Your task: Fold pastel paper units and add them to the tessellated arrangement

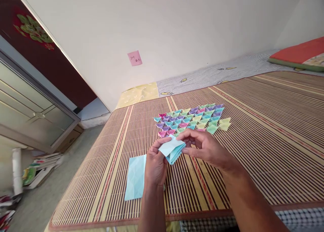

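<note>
A folded light blue paper piece is pinched between both hands above the striped bamboo mat. My left hand grips its left side with closed fingers. My right hand holds the right side, thumb and fingers pressed on the fold. Just beyond the hands lies a flat patch of several small folded paper triangles in blue, purple, pink, green and yellow. A sheet of light blue paper lies on the mat left of my left wrist.
The mat covers a bed along a white wall bearing a pink sticky note. A red and green cushion lies at the far right. At the left are a floor, a cabinet and stacked books.
</note>
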The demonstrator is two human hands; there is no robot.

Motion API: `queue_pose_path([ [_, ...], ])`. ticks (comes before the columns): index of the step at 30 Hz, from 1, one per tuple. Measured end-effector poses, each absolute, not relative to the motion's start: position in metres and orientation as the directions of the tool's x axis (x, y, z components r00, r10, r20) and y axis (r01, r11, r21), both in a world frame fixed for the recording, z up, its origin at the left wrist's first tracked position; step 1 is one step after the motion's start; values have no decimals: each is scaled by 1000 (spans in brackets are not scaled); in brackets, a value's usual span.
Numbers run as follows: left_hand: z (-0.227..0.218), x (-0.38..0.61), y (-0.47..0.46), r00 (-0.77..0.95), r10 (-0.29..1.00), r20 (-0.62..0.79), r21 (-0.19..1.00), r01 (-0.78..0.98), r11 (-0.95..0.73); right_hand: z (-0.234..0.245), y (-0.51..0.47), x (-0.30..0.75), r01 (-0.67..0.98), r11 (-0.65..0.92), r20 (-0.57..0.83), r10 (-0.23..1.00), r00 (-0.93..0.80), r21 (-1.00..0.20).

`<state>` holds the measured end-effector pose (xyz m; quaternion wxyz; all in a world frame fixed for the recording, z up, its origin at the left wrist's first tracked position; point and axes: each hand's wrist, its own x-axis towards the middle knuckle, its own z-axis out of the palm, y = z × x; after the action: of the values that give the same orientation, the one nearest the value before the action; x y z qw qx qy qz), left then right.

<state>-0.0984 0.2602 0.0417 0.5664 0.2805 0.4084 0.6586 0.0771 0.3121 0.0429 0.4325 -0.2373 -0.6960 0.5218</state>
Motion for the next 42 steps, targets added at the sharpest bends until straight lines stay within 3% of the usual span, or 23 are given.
queue_pose_path([
  [6, 41, -98, 259, -153, 986, -73, 861, -508, -15, 44, 313, 75, -50, 456, 427, 783, -452, -889],
  [16, 35, -99, 258, -213, 977, -11, 921, -383, -73, 41, 309, 60, -67, 426, 423, 844, -330, -902],
  [20, 36, -103, 258, -278, 958, 75, 931, -325, -167, 37, 313, 60, -106, 504, 514, 826, -232, -857],
  [23, 38, -104, 258, -250, 966, 62, 906, -391, -160, 35, 316, 62, -111, 567, 577, 802, -154, -816],
  [27, 39, -100, 257, -272, 962, 28, 868, -471, -158, 34, 317, 64, -102, 581, 588, 778, -220, -807],
  [31, 36, -98, 258, -290, 957, 18, 892, -428, -146, 33, 317, 66, -90, 534, 532, 784, -319, -841],
  [37, 33, -111, 257, -244, 969, 45, 952, -283, -115, 34, 320, 71, -126, 460, 475, 824, -309, -879],
  [42, 36, -102, 255, -263, 963, 58, 940, -310, -141, 37, 316, 63, -143, 406, 430, 855, -290, -903],
])
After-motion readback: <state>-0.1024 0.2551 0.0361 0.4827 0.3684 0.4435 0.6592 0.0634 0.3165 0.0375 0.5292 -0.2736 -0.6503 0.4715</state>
